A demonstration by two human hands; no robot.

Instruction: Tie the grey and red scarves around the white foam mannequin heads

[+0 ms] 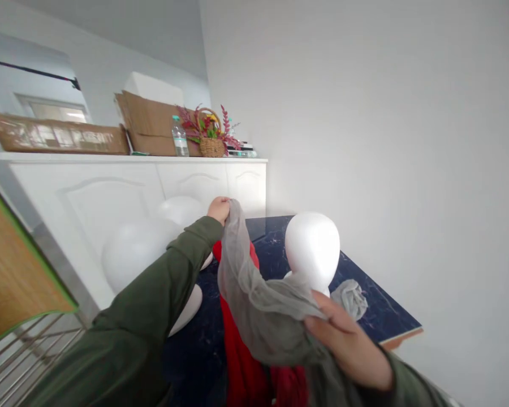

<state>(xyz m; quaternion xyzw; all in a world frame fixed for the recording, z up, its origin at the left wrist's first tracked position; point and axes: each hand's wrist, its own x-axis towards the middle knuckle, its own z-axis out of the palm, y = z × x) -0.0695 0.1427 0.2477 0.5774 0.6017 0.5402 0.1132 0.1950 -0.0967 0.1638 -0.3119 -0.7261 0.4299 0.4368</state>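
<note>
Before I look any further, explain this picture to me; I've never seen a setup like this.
There is no machine here, just a person's two bare hands, with dark green sleeves on the arms. The single picture comes from a camera worn on the person's head, looking forward and down.

The left hand, farther off, and the right hand, nearer, grip a thin grey cloth, which sags between them.

On the dark blue table stands a white head form, with a crumpled grey bundle beside it. More white forms show behind the left arm. Below the grey cloth is red fabric; I can't tell whether it lies on the table or hangs.
</note>
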